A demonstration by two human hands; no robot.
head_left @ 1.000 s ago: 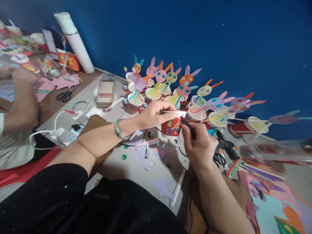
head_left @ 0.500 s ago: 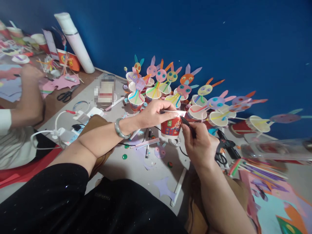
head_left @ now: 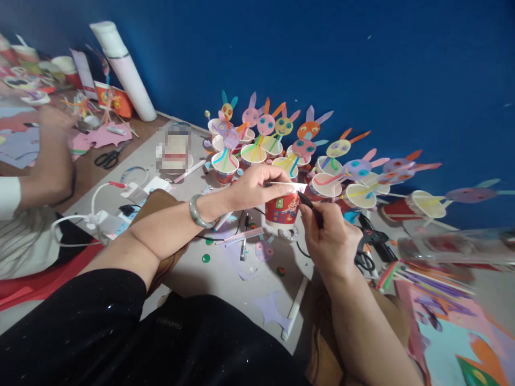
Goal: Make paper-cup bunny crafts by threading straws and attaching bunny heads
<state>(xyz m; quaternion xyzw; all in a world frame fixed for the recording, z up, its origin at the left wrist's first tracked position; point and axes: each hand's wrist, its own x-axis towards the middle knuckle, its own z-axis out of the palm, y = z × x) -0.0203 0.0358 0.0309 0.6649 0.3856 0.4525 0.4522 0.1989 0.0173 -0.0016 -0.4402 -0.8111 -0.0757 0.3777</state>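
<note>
Holding a red paper cup with a colourful print (head_left: 280, 210) upright over a pale grey tabletop (head_left: 225, 281), with its white rim pinched narrowly between the thumb and fingers of the bare left hand (head_left: 257, 185). Cannot tell how far the fingertips reach inside, nor whether the base touches anything. Gripping a slim black tool (head_left: 313, 206) in the curled fingers of the right hand (head_left: 332, 230), with its tip at the cup's right side, below the rim. Cannot tell whether tip and cup touch. Wearing a grey-green polished bangle (head_left: 196, 212) on the left wrist.

Seeing, to the cup's lower left, a black and clear pen (head_left: 243, 250), a round lilac paper face (head_left: 263, 251) and a glossy green disc (head_left: 206, 258). Seeing, nearer the body than the cup, a jagged lilac paper offcut (head_left: 272, 312) beside a thin white stick (head_left: 295, 306). Seeing, right of the cup, a black pistol-shaped tool (head_left: 376, 239). Seeing, behind it, red paper cups bearing colourful paper rabbit heads (head_left: 266, 126) before a blue wall (head_left: 341, 53). Seeing, far left of it, black-handled scissors (head_left: 108, 159) and another person's blurred forearm (head_left: 52, 161).
</note>
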